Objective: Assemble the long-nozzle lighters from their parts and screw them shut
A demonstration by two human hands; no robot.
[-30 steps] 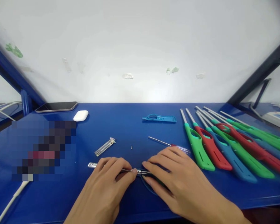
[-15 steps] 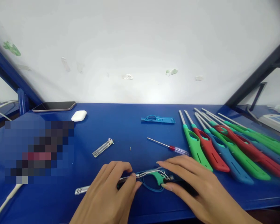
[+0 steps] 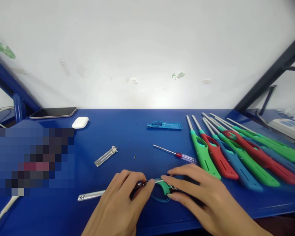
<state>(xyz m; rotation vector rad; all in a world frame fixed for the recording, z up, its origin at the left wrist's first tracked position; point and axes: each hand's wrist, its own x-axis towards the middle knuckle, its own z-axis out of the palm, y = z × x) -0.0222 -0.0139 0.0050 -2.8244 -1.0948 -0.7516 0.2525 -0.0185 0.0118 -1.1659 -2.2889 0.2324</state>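
Observation:
An opened blue gas lighter [image 3: 159, 199] lies on the table under both hands, its metal tube [image 3: 90, 195] pointing left. Inside the shell show a green trigger [image 3: 165, 188] and thin pale wires. My left hand [image 3: 124, 200] is closed around the lighter's neck, thumb and fingertips at the wires. My right hand [image 3: 201, 193] has its fingers bent over the handle and trigger, gripping the lighter there; its palm side is hidden. Beyond the hands lie a clear gas tank [image 3: 106, 156], a small screw [image 3: 135, 156] and a screwdriver [image 3: 174, 153] with a red and clear handle.
The lighter's other blue shell half [image 3: 165, 125] lies farther back. Several assembled green, red and blue lighters [image 3: 227, 160] are spread on the right. A white earbud case [image 3: 80, 122] and a phone [image 3: 53, 112] sit back left, near a blurred-out item with a white cable [image 3: 5, 209].
My left hand has slid right along the lighter toward the trigger, covering more of the wires. The right fingers have closed in over the wires by the trigger. The view has shifted slightly.

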